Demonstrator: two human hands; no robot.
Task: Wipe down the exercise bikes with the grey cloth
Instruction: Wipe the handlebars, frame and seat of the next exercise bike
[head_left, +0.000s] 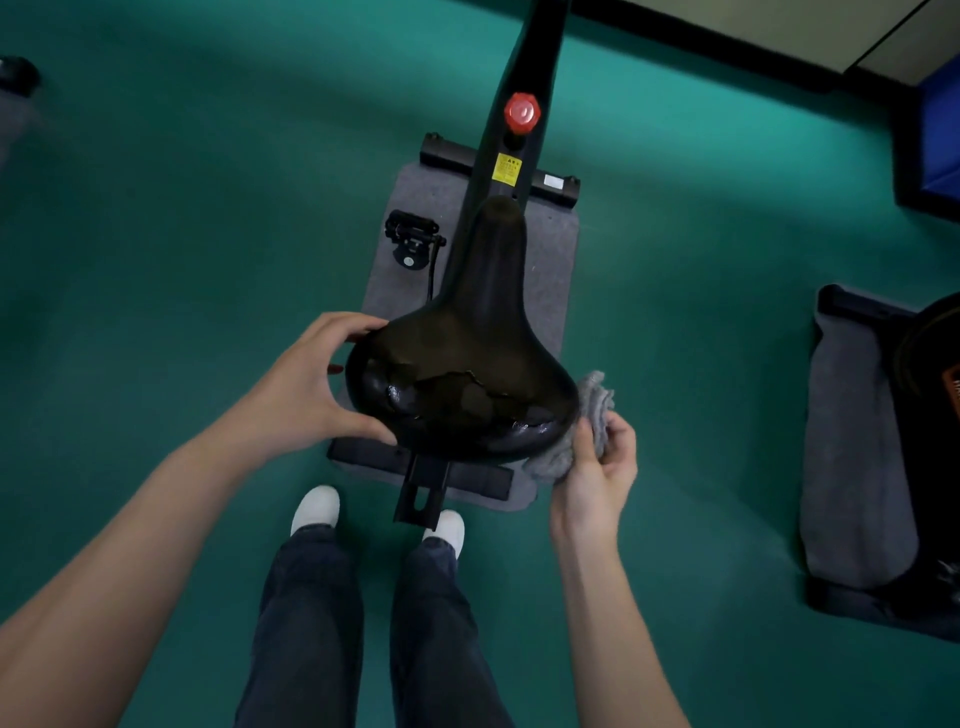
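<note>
Head, left hand (306, 384) saddle (467, 364), right hand (597, 473) cloth (598, 399)

Green floor (182, 234), two grey mats on it.
Bike (467, 338) stands on middle mat (550, 260); second mat (852, 467) lies at right edge; white shoes (317, 509) on floor just behind middle mat.

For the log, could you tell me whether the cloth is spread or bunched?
Bunched: the cloth sits crumpled in the right hand at the saddle's edge.
</note>
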